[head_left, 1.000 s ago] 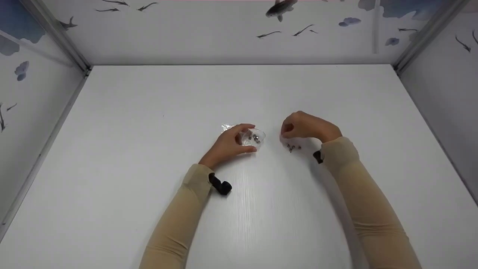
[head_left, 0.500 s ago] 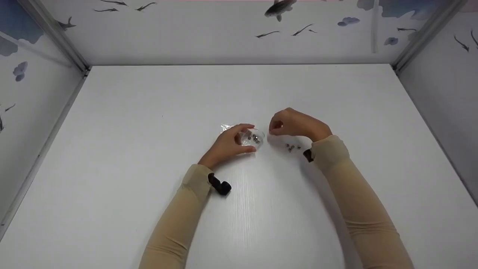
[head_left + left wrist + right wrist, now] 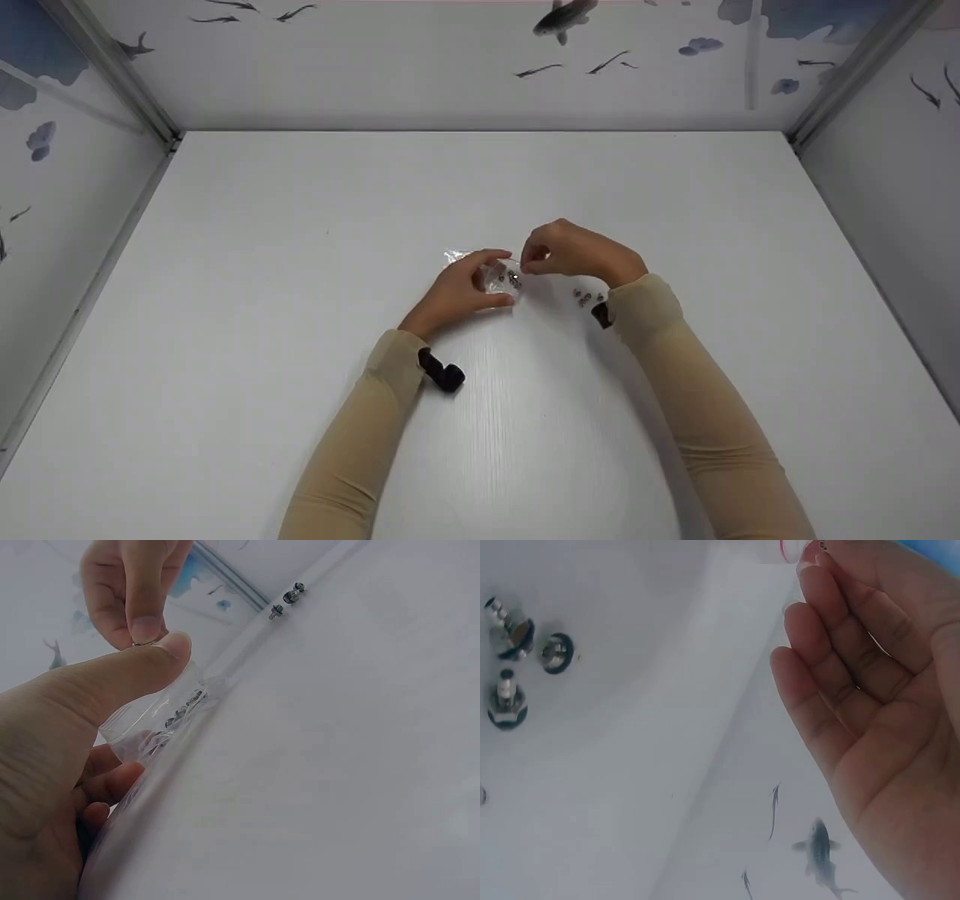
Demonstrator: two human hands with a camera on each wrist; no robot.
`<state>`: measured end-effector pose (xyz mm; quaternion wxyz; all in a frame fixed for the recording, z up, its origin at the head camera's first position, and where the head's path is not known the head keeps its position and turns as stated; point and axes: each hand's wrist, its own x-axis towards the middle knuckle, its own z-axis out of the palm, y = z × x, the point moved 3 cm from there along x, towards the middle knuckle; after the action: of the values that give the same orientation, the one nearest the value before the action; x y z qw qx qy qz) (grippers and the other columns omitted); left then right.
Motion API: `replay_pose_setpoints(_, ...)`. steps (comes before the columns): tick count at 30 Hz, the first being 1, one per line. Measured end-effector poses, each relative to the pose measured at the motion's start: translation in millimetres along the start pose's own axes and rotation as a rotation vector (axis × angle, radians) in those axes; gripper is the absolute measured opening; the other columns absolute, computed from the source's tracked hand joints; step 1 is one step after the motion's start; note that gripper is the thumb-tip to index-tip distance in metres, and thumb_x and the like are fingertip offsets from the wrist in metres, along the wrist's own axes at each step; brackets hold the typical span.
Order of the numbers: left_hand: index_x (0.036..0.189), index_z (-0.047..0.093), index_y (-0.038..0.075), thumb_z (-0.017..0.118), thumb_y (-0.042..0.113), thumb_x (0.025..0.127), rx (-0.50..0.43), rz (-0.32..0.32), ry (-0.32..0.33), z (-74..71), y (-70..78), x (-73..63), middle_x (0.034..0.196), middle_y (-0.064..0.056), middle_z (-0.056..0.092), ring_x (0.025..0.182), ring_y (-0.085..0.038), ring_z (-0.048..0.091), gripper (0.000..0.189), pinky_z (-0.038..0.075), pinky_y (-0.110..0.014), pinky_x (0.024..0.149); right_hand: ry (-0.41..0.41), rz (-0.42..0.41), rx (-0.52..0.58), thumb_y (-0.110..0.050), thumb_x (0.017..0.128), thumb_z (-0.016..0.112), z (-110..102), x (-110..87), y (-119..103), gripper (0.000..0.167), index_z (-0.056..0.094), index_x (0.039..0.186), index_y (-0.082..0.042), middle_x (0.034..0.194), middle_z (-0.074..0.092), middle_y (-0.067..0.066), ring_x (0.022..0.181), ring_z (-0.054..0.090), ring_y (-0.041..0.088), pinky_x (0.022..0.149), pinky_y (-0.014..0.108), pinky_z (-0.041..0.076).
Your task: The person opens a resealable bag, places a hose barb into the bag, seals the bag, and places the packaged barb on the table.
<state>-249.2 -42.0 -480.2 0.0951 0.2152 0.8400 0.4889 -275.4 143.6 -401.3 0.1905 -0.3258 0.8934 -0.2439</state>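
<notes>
1. The right hand (image 3: 577,251) is now at the mouth of the clear bag (image 3: 142,716); a second ago it was over the loose screws (image 3: 586,297).
2. Its thumb and index finger are pressed together on a small metal piece (image 3: 139,644), mostly hidden; the other fingers are bent alongside.
3. The left hand (image 3: 457,289) keeps its place, thumb on one side and fingers on the other, gripping the bag with its mouth spread toward the right hand.
4. The bag also keeps its place on the white table (image 3: 480,465), near the middle, with several bagged screws (image 3: 196,696) inside.
5. The loose screws lie where they lay, right of the bag, but the black right wrist device (image 3: 602,315) now appears just beside them.
6. A thin red line (image 3: 784,550) shows at the right fingertips; any lettering on the bag is too small to tell.
</notes>
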Motion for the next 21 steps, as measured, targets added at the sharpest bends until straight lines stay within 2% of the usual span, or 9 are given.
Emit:
replay_pose_setpoints(8, 0.136, 0.053, 0.027, 0.082, 0.039, 0.074, 0.012, 0.002, 0.003, 0.2, -0.5, 1.0, 0.117, 0.004, 0.06, 0.093, -0.013, 0.049, 0.069, 0.041, -0.031, 0.082, 0.006, -0.017, -0.009, -0.013, 0.088, 0.069, 0.6, -0.6, -1.1, 0.01, 0.073, 0.096, -0.008, 0.097, 0.07, 0.004, 0.092, 0.063, 0.017, 0.084, 0.035, 0.051)
replay_pose_setpoints(14, 0.136, 0.053, 0.026, 0.081, 0.038, 0.075, 0.02, 0.002, 0.004, -0.3, -0.4, 0.5, 0.116, 0.004, 0.06, 0.089, -0.013, 0.048, 0.067, 0.041, -0.03, 0.079, -0.004, 0.015, -0.016, -0.013, 0.089, 0.069, -1.9, -3.5, 4.7, 0.012, 0.074, 0.098, -0.008, 0.099, 0.07, 0.005, 0.092, 0.063, 0.019, 0.084, 0.036, 0.052)
replay_pose_setpoints(21, 0.135, 0.054, 0.024, 0.082, 0.035, 0.075, 0.02, 0.008, 0.014, -0.3, 0.5, 0.2, 0.115, 0.002, 0.06, 0.085, -0.013, 0.047, 0.068, 0.039, -0.028, 0.076, -0.032, 0.102, -0.042, -0.015, 0.088, 0.069, -5.4, -13.3, 14.5, 0.013, 0.073, 0.099, -0.009, 0.099, 0.069, 0.004, 0.093, 0.061, 0.019, 0.085, 0.037, 0.051)
